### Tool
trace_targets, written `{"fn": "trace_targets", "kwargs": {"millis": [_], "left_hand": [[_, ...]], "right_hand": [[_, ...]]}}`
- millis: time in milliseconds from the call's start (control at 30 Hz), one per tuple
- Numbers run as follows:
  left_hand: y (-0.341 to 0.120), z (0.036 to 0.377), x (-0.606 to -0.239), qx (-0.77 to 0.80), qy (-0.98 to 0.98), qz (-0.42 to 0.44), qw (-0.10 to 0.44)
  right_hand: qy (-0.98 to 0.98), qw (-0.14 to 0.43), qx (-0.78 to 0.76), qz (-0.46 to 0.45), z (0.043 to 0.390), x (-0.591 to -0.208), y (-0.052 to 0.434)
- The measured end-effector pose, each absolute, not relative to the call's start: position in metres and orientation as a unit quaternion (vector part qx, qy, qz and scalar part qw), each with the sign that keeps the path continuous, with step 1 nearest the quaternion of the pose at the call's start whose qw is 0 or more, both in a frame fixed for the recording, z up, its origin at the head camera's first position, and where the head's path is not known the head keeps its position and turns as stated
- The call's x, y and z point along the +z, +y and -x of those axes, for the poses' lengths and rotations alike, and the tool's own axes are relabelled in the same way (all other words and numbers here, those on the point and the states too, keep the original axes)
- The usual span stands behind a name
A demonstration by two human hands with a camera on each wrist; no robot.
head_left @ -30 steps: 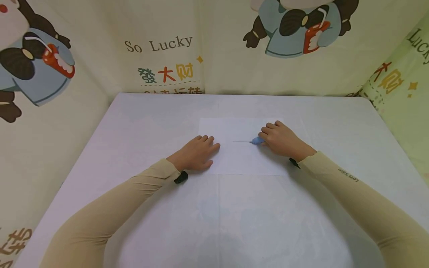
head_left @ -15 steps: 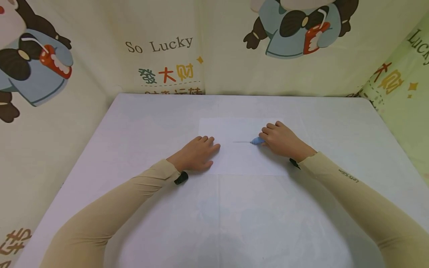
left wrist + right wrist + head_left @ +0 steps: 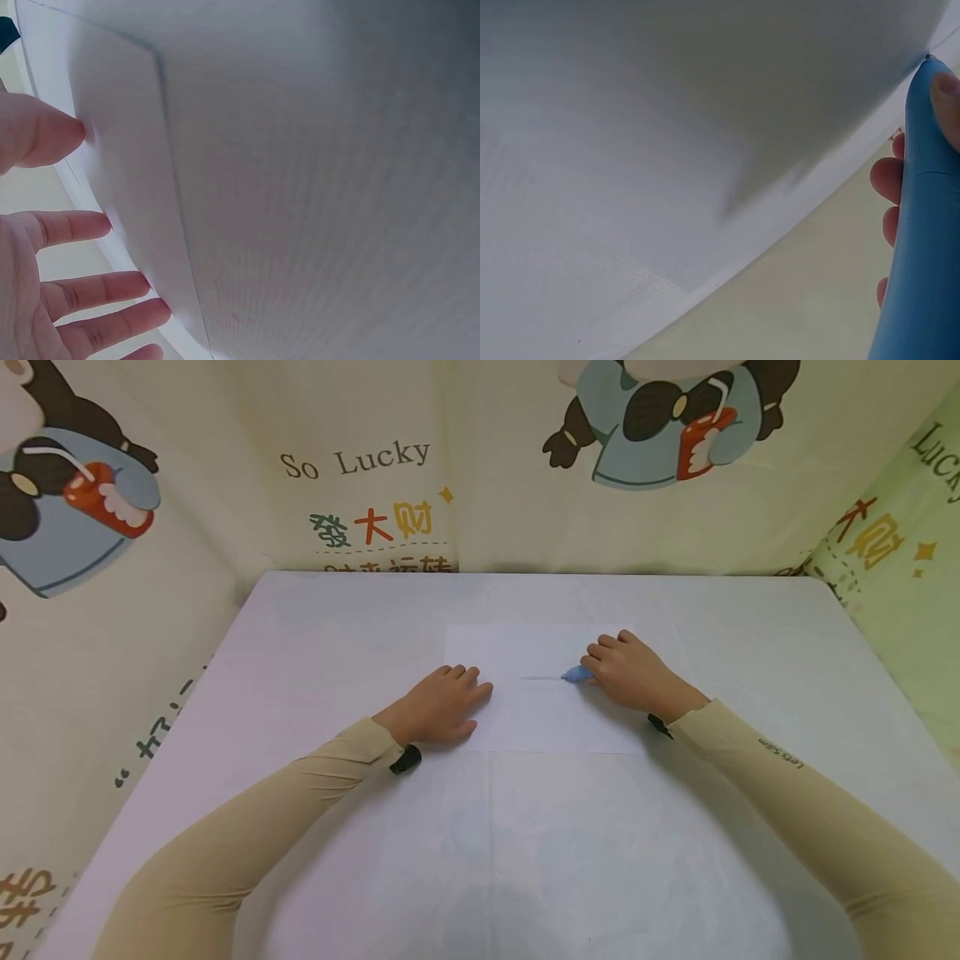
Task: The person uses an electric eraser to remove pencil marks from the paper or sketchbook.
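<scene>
A sheet of white paper [image 3: 536, 722] lies on the white-covered table. My left hand [image 3: 437, 704] rests at the paper's left side, fingers spread and fingertips down on it; the left wrist view shows its thumb [image 3: 45, 135] at the sheet. My right hand [image 3: 630, 675] grips a thick blue pen [image 3: 577, 674] over the right half of the paper. In the right wrist view the pen's fat barrel [image 3: 926, 225] lies between thumb and curled fingers, its small dark tip down at the paper. A thin straight line [image 3: 538, 677] runs leftward from the tip.
The white table [image 3: 487, 852] reaches back to a cream curtain [image 3: 502, 527] printed with cartoon figures and lettering. More curtain hangs along the left and right sides. Both wrists carry small black cameras [image 3: 406, 758] under beige sleeves.
My right hand and the pen have edged slightly right, and the drawn line is a little longer. The left hand has stayed in place. The left curtain's print has shifted leftward.
</scene>
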State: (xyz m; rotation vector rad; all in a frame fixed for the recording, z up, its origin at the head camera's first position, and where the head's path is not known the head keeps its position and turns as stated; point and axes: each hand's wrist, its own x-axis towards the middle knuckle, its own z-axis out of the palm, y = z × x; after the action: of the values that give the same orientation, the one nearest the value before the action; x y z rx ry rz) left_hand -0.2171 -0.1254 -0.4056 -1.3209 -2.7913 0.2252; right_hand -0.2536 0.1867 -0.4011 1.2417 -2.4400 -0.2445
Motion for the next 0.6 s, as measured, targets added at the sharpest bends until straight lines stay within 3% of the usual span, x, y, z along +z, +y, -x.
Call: {"fn": "trace_targets", "kwargs": {"millis": [600], "left_hand": [[-0.1239,0.2185,-0.4088,0.07,-0.903,0.424,0.021]], "right_hand": [[-0.864,0.205,-0.083,-0.453,0.2551,-0.4044,0.1893]]}}
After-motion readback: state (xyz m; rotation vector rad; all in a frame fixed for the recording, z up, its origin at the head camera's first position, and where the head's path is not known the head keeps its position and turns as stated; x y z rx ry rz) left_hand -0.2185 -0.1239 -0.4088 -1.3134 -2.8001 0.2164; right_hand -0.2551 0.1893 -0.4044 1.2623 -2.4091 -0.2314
